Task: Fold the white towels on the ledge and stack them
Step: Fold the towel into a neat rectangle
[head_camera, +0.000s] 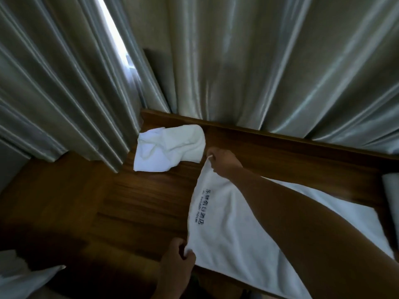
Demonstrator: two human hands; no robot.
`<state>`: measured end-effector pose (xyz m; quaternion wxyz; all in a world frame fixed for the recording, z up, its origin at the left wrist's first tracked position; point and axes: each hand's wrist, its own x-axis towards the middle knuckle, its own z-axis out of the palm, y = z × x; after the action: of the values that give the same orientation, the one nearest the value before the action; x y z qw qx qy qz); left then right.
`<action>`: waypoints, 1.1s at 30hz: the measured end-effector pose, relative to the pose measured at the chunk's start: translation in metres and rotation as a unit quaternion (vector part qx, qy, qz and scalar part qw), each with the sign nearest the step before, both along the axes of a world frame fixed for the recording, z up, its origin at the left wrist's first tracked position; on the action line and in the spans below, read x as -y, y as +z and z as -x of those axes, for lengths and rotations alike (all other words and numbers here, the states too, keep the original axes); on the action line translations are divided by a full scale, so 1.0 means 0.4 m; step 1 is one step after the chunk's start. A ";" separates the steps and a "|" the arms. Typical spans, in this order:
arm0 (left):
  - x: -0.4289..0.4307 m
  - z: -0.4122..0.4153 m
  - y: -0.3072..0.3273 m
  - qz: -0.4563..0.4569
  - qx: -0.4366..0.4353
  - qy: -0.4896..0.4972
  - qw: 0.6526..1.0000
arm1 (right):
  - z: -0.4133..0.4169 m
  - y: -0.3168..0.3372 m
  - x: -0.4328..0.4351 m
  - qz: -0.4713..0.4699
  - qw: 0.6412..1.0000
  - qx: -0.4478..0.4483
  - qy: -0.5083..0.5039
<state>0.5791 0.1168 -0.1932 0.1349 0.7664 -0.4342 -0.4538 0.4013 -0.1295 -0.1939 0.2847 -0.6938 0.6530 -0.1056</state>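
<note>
A white towel with dark printed lettering (228, 225) lies spread flat on the dark wooden ledge (133, 203). My right hand (222, 161) reaches across it and pinches its far left corner. My left hand (178, 255) grips the near left corner at the ledge's front edge. My right forearm covers much of the towel's middle. A second white towel (168, 147) lies crumpled further back on the ledge, against the curtain, apart from both hands.
Grey satin curtains (269, 65) hang along the back of the ledge, with a bright gap at upper left. A rolled white cloth (391, 190) shows at the right edge. More white fabric (23, 279) lies at the bottom left.
</note>
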 end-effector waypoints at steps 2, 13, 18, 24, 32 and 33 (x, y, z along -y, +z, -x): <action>-0.003 0.052 0.034 0.016 -0.006 -0.025 1.000 | 0.075 0.039 -0.015 -0.030 0.997 0.067 -0.037; -0.113 0.518 0.145 0.087 -0.047 -0.285 0.953 | 0.637 0.174 -0.227 -0.025 0.965 0.176 -0.194; -0.191 0.743 0.131 0.061 -0.084 -0.361 0.927 | 0.862 0.165 -0.338 -0.031 0.958 0.152 -0.240; -0.261 0.952 0.094 0.060 -0.098 -0.402 0.908 | 1.055 0.123 -0.428 -0.023 0.971 0.037 -0.233; -0.301 1.095 0.037 0.057 -0.096 -0.469 0.876 | 1.143 0.071 -0.458 -0.077 0.975 -0.145 -0.148; -0.305 1.109 0.029 0.061 -0.088 -0.475 0.873 | 1.140 0.058 -0.456 -0.089 0.973 -0.163 -0.134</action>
<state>0.1357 0.2388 -0.1817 -0.0130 0.4149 -0.7593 -0.5011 -0.0546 0.0530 -0.1706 0.2184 -0.5798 0.7844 0.0304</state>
